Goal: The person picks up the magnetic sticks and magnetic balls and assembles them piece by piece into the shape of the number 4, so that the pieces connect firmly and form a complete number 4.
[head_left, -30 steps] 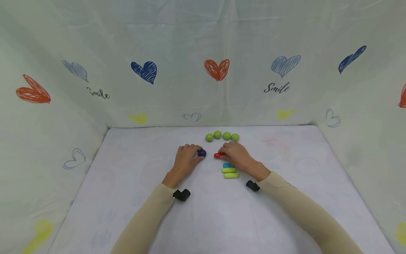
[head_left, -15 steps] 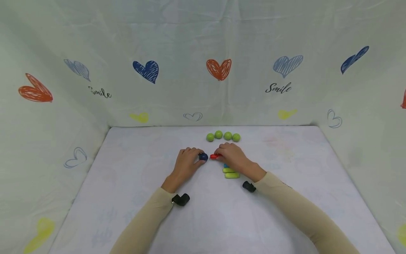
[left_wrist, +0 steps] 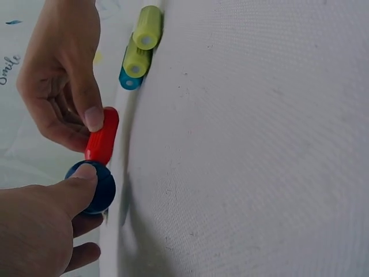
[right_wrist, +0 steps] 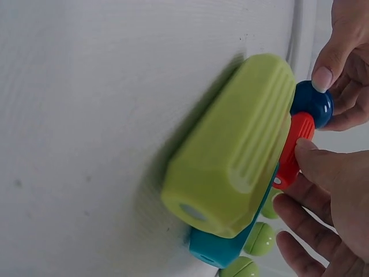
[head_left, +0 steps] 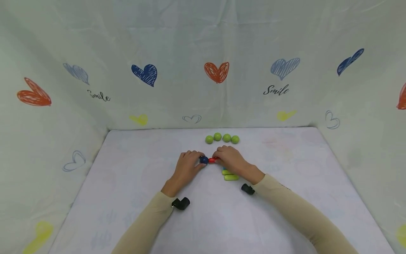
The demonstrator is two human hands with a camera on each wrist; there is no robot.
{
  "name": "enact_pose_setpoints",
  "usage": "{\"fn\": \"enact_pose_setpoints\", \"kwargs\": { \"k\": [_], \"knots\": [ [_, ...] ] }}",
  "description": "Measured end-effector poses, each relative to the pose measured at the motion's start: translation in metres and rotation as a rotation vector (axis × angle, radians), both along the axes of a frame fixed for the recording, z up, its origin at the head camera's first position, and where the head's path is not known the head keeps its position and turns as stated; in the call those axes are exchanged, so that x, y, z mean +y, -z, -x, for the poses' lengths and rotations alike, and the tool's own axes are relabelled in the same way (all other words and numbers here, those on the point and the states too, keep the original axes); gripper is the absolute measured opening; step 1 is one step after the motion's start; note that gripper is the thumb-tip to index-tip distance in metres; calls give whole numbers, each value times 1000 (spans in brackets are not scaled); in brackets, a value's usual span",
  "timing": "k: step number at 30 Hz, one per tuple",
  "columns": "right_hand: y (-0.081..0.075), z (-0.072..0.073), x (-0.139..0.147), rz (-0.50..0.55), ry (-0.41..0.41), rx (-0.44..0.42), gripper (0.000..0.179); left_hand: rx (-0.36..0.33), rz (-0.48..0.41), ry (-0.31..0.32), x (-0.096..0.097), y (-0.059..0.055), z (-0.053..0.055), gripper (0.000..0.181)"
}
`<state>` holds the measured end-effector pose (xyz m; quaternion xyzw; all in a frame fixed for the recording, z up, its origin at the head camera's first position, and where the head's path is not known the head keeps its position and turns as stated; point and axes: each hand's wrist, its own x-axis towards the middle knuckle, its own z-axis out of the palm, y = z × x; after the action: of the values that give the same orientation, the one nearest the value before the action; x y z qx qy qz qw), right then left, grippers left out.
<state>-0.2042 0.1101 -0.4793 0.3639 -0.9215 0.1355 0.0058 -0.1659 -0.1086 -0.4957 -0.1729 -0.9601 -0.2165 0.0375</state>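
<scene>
My left hand point(head_left: 185, 170) pinches a glossy dark blue ball point(left_wrist: 104, 190) between thumb and fingers. My right hand point(head_left: 233, 161) holds a short red rod point(left_wrist: 102, 138) by its far end, thumb along its side. In the left wrist view the rod's free end meets the ball, and the two line up between the hands. Just below the right hand lie two yellow-green rods point(head_left: 231, 177) and a blue rod point(right_wrist: 214, 247), the blue one mostly hidden by the hand in the head view. The rods have ribbed sides and small silvery discs in their ends.
Several green balls point(head_left: 226, 138) sit in a loose row beyond the hands, near the back edge of the white table point(head_left: 196, 225). A pale curtain point(head_left: 177, 42) printed with hearts stands behind and at both sides. Each sleeve carries a small black camera point(head_left: 181, 203).
The right hand has carried the red rod leftward until its end meets the blue ball. The left hand keeps its pinch on the ball, shifted slightly right.
</scene>
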Motion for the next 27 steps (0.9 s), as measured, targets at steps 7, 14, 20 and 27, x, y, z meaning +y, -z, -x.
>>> {"fn": "enact_pose_setpoints", "kwargs": {
  "k": [7, 14, 20, 27],
  "knots": [
    [-1, -2, -1, -19, -12, 16, 16, 43, 55, 36, -1, 0, -3, 36],
    [-3, 0, 5, 2, -8, 50, 20, 61, 47, 41, 0, -1, -3, 32],
    [-6, 6, 19, 54, 46, 99, 28, 42, 67, 18, 0, -1, -2, 34],
    [-7, 14, 38, 28, 144, 129, 41, 31, 61, -3, -1, -1, -3, 34]
  ]
}}
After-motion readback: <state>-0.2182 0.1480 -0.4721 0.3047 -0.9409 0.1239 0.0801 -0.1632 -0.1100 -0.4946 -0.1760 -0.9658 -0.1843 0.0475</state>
